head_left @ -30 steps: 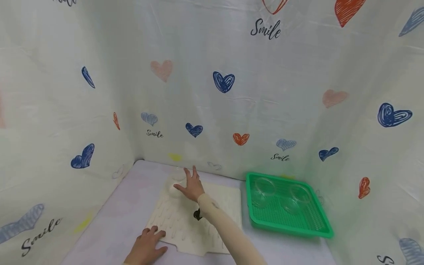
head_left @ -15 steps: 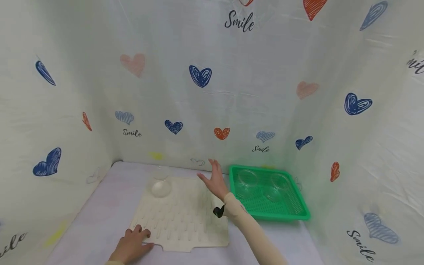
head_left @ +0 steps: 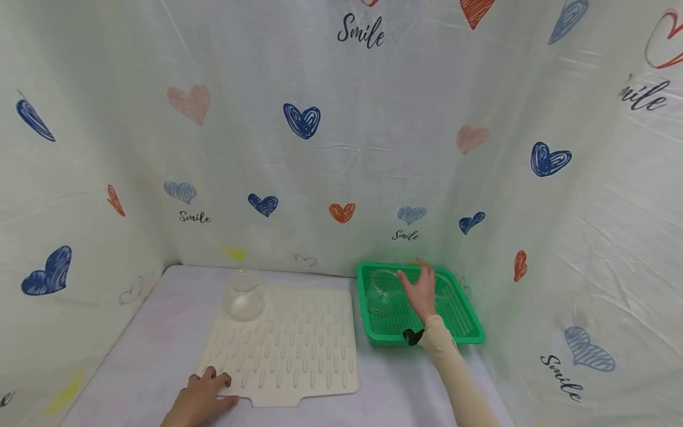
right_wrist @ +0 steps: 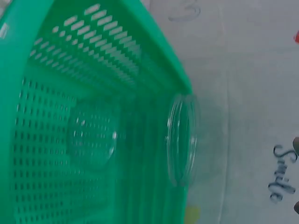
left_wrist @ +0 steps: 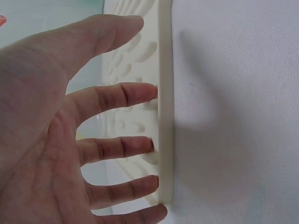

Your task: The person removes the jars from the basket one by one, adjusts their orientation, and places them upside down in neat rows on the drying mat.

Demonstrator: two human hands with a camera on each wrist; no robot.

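My left hand (head_left: 200, 396) rests its fingertips on the near left corner of a cream drainage mat (head_left: 299, 350) with raised ridges. In the left wrist view the fingers (left_wrist: 117, 95) are spread and mostly straight along the mat's edge. A clear, see-through jar (head_left: 246, 303) stands on the mat's far left corner. Over a green perforated basket (head_left: 395, 339), my right hand (head_left: 420, 299) hovers with fingers spread, holding nothing. Two clear jars are in the basket, one (head_left: 383, 290) left of the hand and another (head_left: 444, 289) partly hidden behind it. One rim (right_wrist: 181, 140) shows in the right wrist view.
The table (head_left: 155, 338) has a pale cloth. A white curtain (head_left: 341, 148) printed with hearts and "Smile" rises behind and on both sides. The basket stands at the back right, close to the curtain, with a strip of table between it and the mat.
My right hand has moved right, away from the jar on the mat, to above the basket. The head view has turned right. My left hand stays at the mat's corner.
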